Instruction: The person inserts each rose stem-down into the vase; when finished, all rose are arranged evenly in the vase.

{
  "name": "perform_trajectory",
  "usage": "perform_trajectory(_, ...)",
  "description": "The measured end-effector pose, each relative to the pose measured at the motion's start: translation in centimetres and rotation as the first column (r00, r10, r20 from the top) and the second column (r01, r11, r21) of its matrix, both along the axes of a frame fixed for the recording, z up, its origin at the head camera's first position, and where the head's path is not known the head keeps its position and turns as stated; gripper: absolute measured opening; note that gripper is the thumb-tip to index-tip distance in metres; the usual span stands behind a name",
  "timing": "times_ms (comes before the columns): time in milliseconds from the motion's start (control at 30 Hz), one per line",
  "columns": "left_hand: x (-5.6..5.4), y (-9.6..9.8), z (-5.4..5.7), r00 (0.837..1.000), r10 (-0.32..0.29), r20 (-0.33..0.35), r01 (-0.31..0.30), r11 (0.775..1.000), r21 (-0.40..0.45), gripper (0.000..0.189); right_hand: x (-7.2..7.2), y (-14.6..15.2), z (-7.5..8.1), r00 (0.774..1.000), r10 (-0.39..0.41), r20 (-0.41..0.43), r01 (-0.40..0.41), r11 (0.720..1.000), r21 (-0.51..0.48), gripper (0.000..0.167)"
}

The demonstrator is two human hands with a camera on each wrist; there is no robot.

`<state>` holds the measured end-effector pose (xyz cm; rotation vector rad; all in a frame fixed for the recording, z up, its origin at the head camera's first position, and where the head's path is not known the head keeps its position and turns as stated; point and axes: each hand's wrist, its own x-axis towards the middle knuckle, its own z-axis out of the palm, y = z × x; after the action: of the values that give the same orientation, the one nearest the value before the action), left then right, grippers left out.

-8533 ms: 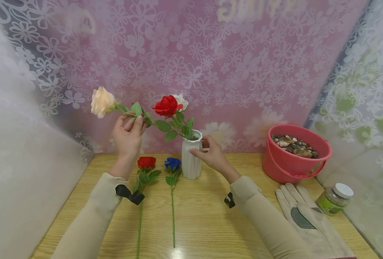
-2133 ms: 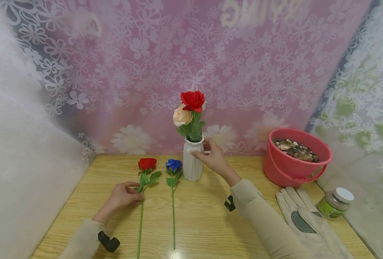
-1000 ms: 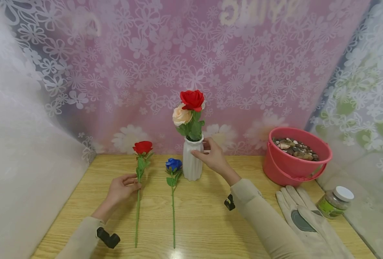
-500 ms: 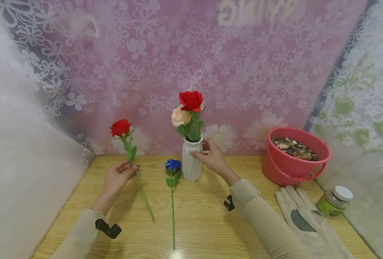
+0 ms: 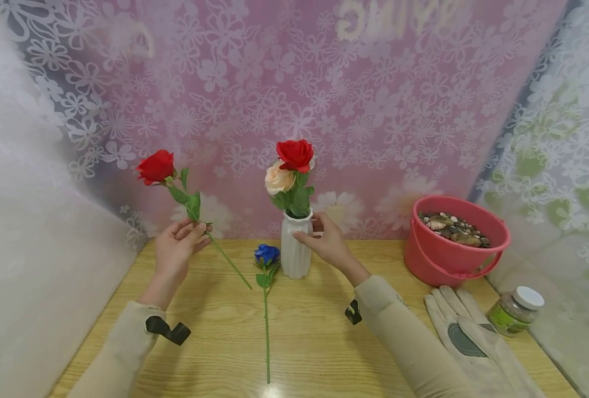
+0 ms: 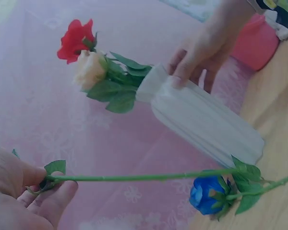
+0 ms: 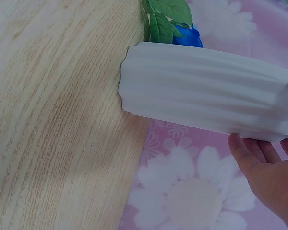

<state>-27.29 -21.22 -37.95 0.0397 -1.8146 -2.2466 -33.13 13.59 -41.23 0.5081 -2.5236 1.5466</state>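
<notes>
- from my remote seat i saw the left grip (image 5: 172, 251) pinching the green stem of a red rose (image 5: 193, 207), just below its leaves.
- that rose was off the worktop (image 5: 324, 354), its long axis slanted: blossom up and to the left, bare stem end down and to the right.
- the right grip (image 5: 329, 243) was holding the white vase (image 5: 295, 249) near its rim, thumb at the front.
- the relation i judged decisive: the vase stood upright to the right of the left grip, its mouth higher in the head view than the stem end, which pointed toward the vase's foot; the right grip was far nearer that mouth.
- a blue rose (image 5: 263, 280) lay lengthwise on the worktop, just left of the vase.
- i counted two red roses, one held and one in the vase (image 5: 296, 155); one peach rose (image 5: 280, 178), also in it; one blue; a pale edge behind i could not identify.
- farther right: one pink bucket (image 5: 426, 254) of stones, one lidded jar (image 5: 515, 312), and overlapping gloves (image 5: 488, 354).
</notes>
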Motion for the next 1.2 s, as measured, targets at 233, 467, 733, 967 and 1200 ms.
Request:
perform_trajectory(233, -0.6, 1.5, 2.0, 0.995, 0.039, -0.094, -0.028, 0.993, 0.115, 0.023, -0.1, 0.0, -0.1, 1.0, -0.002, 0.013, 0.002, 1.0, -0.004, 0.062)
perform_trajectory(467, -1.4, 3.3, 3.6, 0.987, 0.089, -0.135, -0.061, 0.978, 0.198, 0.023, 0.0, 0.0, -0.1, 1.0, -0.003, 0.02, 0.003, 1.0, -0.005, 0.063)
perform_trajectory(733, -2.2, 4.4, 4.7, 0.961, 0.144, -0.237, -0.085, 0.966, 0.243, 0.02, -0.1, 0.0, -0.1, 1.0, 0.001, 0.011, 0.0, 1.0, -0.004, 0.062)
perform_trajectory(967, -2.5, 4.8, 5.6, 0.947, 0.168, -0.273, -0.087, 0.954, 0.286, 0.019, -0.2, 0.0, -0.1, 1.0, -0.001, -0.005, 0.001, 1.0, 0.005, 0.062)
perform_trajectory(1200, -2.8, 5.6, 6.7, 0.94, 0.181, -0.288, -0.093, 0.951, 0.294, 0.022, -0.1, 0.0, -0.1, 1.0, 0.002, 0.006, -0.002, 1.0, -0.003, 0.063)
